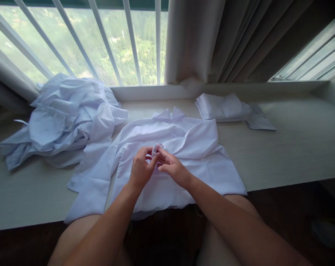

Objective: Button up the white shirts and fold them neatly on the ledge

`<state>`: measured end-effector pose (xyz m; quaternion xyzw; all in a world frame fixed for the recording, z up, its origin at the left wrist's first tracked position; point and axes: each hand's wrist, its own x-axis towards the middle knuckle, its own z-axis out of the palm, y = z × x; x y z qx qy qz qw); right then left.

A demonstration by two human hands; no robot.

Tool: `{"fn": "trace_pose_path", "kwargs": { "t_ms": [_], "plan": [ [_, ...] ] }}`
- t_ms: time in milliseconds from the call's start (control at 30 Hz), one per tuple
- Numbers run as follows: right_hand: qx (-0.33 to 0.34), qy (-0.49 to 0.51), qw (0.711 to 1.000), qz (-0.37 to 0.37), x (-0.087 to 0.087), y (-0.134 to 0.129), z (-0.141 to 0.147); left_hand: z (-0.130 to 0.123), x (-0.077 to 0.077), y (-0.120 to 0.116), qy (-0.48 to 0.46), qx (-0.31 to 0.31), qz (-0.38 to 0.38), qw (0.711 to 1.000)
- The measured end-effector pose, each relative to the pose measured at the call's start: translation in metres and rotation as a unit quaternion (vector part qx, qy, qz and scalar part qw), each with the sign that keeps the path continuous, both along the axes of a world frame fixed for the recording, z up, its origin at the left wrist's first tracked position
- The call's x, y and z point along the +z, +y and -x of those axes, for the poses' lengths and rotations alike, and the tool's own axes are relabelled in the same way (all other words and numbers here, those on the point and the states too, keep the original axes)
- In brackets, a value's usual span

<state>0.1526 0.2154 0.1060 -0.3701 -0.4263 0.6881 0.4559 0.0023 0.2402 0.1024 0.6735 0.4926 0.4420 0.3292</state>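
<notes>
A white collared shirt (pixel 156 184) lies spread on the ledge before me, its collar (pixel 170 113) pointing toward the window. One sleeve is bent inward across the shirt, and its cuff (pixel 157 147) is lifted at the middle. My left hand (pixel 142 166) pinches the cuff from the left, thumb and fingers closed around its edge. From the right, my right hand (pixel 174 168) has its fingertips at the same cuff, meeting the left thumb. The fingers hide part of the cuff. The other sleeve (pixel 92 192) stretches out to the left, down to the front edge.
A loose heap of white garments (pixel 70 118) sits on the left by the window. Folded white cloth (pixel 222 107) lies at the back right. Window bars (pixel 131 40) and a grey curtain (pixel 193 40) stand behind the ledge (pixel 289 147). My knees are below its front edge.
</notes>
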Motion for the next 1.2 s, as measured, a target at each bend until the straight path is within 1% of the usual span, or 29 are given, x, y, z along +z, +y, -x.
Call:
{"fn": "trace_pose_path", "kwargs": {
  "t_ms": [33,67,133,167,200,233,267,333,400,467,533,667,833,900,967,1100,1200],
  "plan": [
    [-0.004,0.003,1.000,-0.009,0.002,0.000,-0.002,0.001,0.001,0.001,-0.009,0.008,0.019,1.000],
    [-0.025,-0.004,0.999,-0.025,0.005,0.000,-0.005,0.003,0.002,0.002,-0.024,0.018,0.040,0.999],
    [-0.103,-0.057,0.990,-0.081,0.010,-0.004,-0.014,0.005,0.004,0.004,-0.080,0.040,0.082,0.993],
    [-0.147,-0.099,0.977,-0.122,0.013,-0.006,-0.020,0.006,0.005,0.005,-0.117,0.050,0.100,0.987],
    [-0.184,-0.148,0.957,-0.168,0.015,-0.007,-0.026,0.007,0.005,0.005,-0.155,0.057,0.114,0.980],
    [-0.205,-0.199,0.934,-0.213,0.017,-0.008,-0.032,0.007,0.006,0.006,-0.189,0.063,0.124,0.972],
    [-0.207,-0.247,0.912,-0.253,0.018,-0.008,-0.038,0.008,0.006,0.006,-0.219,0.067,0.129,0.965],
    [-0.165,-0.325,0.879,-0.307,0.017,-0.006,-0.048,0.009,0.008,0.007,-0.258,0.077,0.130,0.954],
    [-0.095,-0.379,0.858,-0.334,0.014,-0.003,-0.052,0.011,0.010,0.007,-0.279,0.087,0.126,0.948],
    [-0.045,-0.412,0.838,-0.355,0.009,-0.001,-0.052,0.013,0.011,0.007,-0.290,0.095,0.128,0.944],
    [-0.028,-0.412,0.828,-0.379,0.006,0.000,-0.048,0.015,0.011,0.006,-0.292,0.095,0.135,0.942],
    [-0.037,-0.366,0.841,-0.397,0.006,-0.001,-0.039,0.016,0.009,0.003,-0.278,0.074,0.143,0.947],
    [0.014,-0.331,0.860,-0.388,0.009,0.002,-0.035,0.013,0.008,0.000,-0.248,0.040,0.145,0.957],
    [0.020,-0.320,0.872,-0.369,0.008,0.003,-0.033,0.011,0.009,-0.003,-0.232,0.032,0.142,0.962],
    [-0.005,-0.320,0.887,-0.332,0.006,0.004,-0.030,0.008,0.011,-0.006,-0.212,0.020,0.145,0.966],
    [-0.083,-0.315,0.914,-0.242,0.000,0.005,-0.025,0.004,0.015,-0.013,-0.174,-0.011,0.140,0.975],
    [-0.106,-0.285,0.931,-0.202,-0.003,0.005,-0.024,0.002,0.016,-0.015,-0.157,-0.021,0.133,0.978]
  ]
}}
